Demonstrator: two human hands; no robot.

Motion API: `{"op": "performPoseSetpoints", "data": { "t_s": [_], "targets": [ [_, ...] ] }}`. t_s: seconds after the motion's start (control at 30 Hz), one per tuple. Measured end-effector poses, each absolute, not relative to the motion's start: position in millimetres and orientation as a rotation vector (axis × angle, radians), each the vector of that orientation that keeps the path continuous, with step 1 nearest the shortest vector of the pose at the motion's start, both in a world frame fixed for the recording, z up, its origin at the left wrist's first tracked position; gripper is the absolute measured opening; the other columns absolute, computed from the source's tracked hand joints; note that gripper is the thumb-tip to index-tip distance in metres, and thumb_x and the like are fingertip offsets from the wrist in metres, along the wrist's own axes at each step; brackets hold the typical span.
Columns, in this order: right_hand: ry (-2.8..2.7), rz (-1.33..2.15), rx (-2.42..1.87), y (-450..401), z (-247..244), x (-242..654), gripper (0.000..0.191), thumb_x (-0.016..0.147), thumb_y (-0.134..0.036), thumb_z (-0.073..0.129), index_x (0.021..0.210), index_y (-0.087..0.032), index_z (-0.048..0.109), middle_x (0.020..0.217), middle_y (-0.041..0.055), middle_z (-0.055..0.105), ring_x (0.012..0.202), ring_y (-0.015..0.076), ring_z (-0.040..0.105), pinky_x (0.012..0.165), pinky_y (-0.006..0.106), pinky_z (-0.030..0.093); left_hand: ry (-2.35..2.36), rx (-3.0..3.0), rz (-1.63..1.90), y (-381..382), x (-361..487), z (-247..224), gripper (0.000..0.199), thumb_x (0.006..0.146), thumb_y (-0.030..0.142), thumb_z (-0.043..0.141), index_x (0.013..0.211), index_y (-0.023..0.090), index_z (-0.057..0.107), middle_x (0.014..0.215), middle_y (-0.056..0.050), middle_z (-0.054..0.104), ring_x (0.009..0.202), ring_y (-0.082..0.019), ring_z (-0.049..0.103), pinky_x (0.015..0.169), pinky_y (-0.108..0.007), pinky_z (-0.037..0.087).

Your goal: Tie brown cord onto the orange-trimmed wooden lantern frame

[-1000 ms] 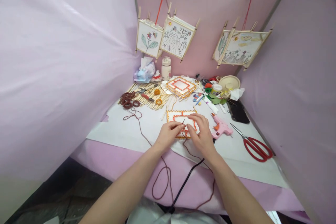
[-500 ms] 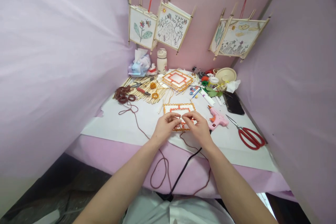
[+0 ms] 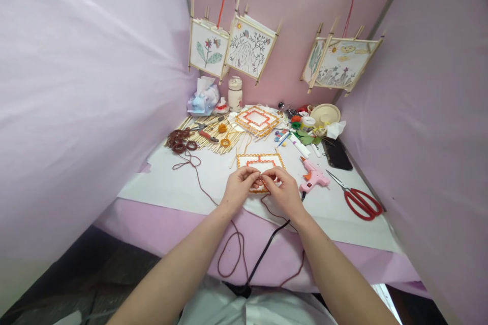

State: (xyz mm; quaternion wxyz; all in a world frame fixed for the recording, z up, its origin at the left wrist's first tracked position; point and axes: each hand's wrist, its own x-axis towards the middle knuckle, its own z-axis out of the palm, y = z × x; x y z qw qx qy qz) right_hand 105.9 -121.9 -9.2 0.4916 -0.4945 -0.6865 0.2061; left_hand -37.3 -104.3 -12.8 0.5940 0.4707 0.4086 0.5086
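Over a white panel (image 3: 244,162) edged in orange-yellow and red cord, my left hand (image 3: 242,183) and my right hand (image 3: 281,185) meet with fingertips pinched close together. Both are closed on a thin brown cord (image 3: 267,203), of which only a little shows between the fingers. From there the cord trails over the table's front edge, loops down near my lap, and runs back to a brown cord bundle (image 3: 179,139) at the left. My hands hide the lower middle of the panel.
To the right lie a pink glue gun (image 3: 314,173), red-handled scissors (image 3: 360,200) and a black phone (image 3: 337,154). Behind are bamboo sticks (image 3: 213,143), pliers (image 3: 208,135), a second decorated panel (image 3: 257,121) and a bottle (image 3: 235,95). Picture lanterns (image 3: 251,45) hang above. A black cable (image 3: 267,249) crosses the front edge.
My fingertips have drawn closer together on the brown cord, and the right hand has shifted slightly left. The whole view has tilted up a little.
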Motion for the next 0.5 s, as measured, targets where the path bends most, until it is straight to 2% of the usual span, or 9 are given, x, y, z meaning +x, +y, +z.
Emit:
{"op": "performPoseSetpoints", "data": {
  "t_s": [0.13, 0.3, 0.37, 0.5],
  "targets": [
    [-1.672, 0.439, -1.221, -125.0, -6.8, 104.5, 0.009, 0.083, -0.027, 0.056, 0.086, -0.021, 0.062, 0.086, 0.0034, 0.065, 0.080, 0.0181, 0.057, 0.077, 0.032, 0.045, 0.963, 1.175, 1.231, -102.6, -38.3, -14.7, 0.022, 0.072, 0.035, 0.069, 0.080, 0.015, 0.064, 0.070, 0.000, 0.064, 0.065, -0.012, 0.060, 0.068, -0.026, 0.051],
    [-1.789, 0.302, -1.183, -125.3, -9.5, 102.7, 0.041, 0.079, -0.028, 0.065, 0.119, -0.022, 0.054, 0.121, 0.0084, 0.061, 0.114, 0.0228, 0.053, 0.097, 0.039, 0.039, 1.089, 1.415, 1.300, -100.9, -43.0, -14.1, 0.015, 0.075, 0.031, 0.067, 0.077, 0.016, 0.068, 0.081, -0.003, 0.066, 0.080, -0.015, 0.059, 0.080, -0.028, 0.046],
    [-1.839, 0.299, -1.196, -124.3, -12.7, 101.7, 0.043, 0.081, -0.029, 0.064, 0.123, -0.022, 0.053, 0.118, 0.0078, 0.064, 0.112, 0.0225, 0.056, 0.098, 0.040, 0.037, 1.097, 1.443, 1.289, -100.8, -44.1, -13.6, 0.016, 0.077, 0.031, 0.065, 0.078, 0.016, 0.069, 0.083, -0.004, 0.067, 0.082, -0.016, 0.059, 0.082, -0.029, 0.045],
    [-1.851, 0.325, -1.261, -123.7, -16.4, 99.5, 0.041, 0.086, -0.028, 0.060, 0.125, -0.022, 0.052, 0.101, 0.0039, 0.071, 0.094, 0.0199, 0.065, 0.094, 0.039, 0.037, 1.101, 1.386, 1.248, -100.6, -43.5, -14.4, 0.018, 0.077, 0.033, 0.065, 0.080, 0.016, 0.069, 0.083, -0.005, 0.068, 0.083, -0.017, 0.060, 0.083, -0.031, 0.045]
  ]
}}
